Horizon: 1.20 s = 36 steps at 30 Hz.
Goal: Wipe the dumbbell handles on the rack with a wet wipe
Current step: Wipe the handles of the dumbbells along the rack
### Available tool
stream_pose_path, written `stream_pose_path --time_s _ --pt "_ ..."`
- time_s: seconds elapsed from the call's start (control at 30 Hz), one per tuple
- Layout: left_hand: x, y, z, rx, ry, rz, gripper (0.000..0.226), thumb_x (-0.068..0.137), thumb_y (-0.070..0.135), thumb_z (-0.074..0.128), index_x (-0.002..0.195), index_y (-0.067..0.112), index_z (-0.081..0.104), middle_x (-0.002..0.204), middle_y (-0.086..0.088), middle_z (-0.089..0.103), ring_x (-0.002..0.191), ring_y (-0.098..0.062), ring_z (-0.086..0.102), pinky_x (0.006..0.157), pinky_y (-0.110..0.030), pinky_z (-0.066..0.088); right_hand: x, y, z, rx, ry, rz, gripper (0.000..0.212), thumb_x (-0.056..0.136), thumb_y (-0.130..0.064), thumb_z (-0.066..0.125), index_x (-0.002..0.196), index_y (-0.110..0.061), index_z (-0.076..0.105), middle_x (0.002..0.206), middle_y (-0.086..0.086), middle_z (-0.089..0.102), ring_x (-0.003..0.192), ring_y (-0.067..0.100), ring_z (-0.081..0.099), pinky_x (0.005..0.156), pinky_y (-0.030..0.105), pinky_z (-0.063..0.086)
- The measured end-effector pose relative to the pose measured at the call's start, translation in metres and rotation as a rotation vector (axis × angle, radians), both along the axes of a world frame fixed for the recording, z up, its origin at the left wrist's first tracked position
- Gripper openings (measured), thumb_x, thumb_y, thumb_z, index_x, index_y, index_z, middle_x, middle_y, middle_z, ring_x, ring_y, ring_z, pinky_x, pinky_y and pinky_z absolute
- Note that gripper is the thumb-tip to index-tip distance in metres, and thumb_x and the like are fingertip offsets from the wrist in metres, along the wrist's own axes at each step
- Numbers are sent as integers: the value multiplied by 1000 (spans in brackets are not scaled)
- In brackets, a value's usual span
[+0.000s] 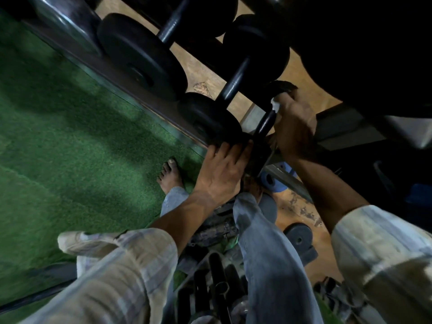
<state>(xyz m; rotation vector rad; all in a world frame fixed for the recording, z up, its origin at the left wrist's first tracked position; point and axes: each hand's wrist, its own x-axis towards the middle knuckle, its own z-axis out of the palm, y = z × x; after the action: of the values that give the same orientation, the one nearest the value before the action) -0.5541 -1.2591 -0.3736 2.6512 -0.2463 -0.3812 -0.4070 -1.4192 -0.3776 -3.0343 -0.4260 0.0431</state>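
Head view: right hand (295, 127) grips wet wipe (275, 104) round the far end of the nearest dumbbell handle (265, 125) at rack (131, 94) front edge; handle axis runs toward left hand (222, 169), which rests fingers-flat on near weight; next stroke prob. along it

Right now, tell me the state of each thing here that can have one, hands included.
Right hand: grips the wet wipe round the nearest dumbbell handle.
Left hand: fingers on that dumbbell's near plate, steadying it.
Middle dumbbell: racked, untouched.
Far dumbbell: racked, untouched.
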Motion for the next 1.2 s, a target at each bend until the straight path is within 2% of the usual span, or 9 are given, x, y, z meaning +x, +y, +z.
stream_pose_path --time_s 0.2,0.3,0.43,0.63,0.8,0.93,1.03,1.1,1.2 --pt "2 4 2 20 13 -35 74 81 22 48 153 8 40 130 -12 59 104 -36 53 84 -47 42 -29 8 16 177 261 41 19 95 -18 62 102 -10 78 103 12 65 86 27 63 69 28 45" --pt "3 3 1 17 17 -43 73 80 21 46 151 9 42 130 -12 60 103 -36 54 83 -47 41 -33 4 25 308 321 -71 18 89 -32 71 92 -18 82 91 5 75 83 18 70 74 33 57" --pt "1 1 -2 20 3 -39 72 81 22 42 151 8 43 130 -12 61 101 -35 54 81 -45 39 -20 4 16 301 133 -191 18 89 -31 73 93 -16 82 92 3 76 82 13 71 76 31 59" --pt "0 0 -4 -9 -47 -2 68 84 22 37 149 5 47 125 -15 63 95 -36 55 78 -45 40 -5 18 -1 388 -327 -379 8 79 -8 81 79 -3 75 73 15 71 79 17 52 74 16 35" --pt "-1 1 -5 -3 -76 -1 72 78 15 59 149 6 47 124 -14 63 94 -35 54 77 -45 41 -2 36 -3 632 -125 -905 16 83 -25 75 83 -9 78 80 10 75 80 30 71 78 36 58" --pt "0 2 -9 -13 -116 4 73 78 14 60 149 6 47 124 -13 64 93 -35 54 76 -44 39 15 36 -7 852 83 -1210 24 84 -18 65 68 -18 47 73 -1 52 83 26 53 81 33 47" --pt "-1 1 -13 -20 -131 12 71 80 12 57 150 6 46 126 -13 63 93 -35 54 75 -43 38 28 9 -43 844 239 -1291 35 65 -28 62 93 -8 60 92 15 69 95 40 69 84 50 56" --pt "-1 0 -13 -26 -121 13 72 80 12 58 150 6 46 126 -13 63 93 -35 54 76 -43 37 27 10 -33 833 314 -1307 48 73 -25 67 116 -3 61 103 20 71 92 36 70 80 44 56" --pt "-2 2 -11 -29 -126 4 73 78 13 62 149 6 47 126 -12 63 93 -34 55 77 -43 36 28 27 -3 908 420 -1298 9 86 -6 65 90 -1 59 71 12 57 60 22 50 56 30 41"
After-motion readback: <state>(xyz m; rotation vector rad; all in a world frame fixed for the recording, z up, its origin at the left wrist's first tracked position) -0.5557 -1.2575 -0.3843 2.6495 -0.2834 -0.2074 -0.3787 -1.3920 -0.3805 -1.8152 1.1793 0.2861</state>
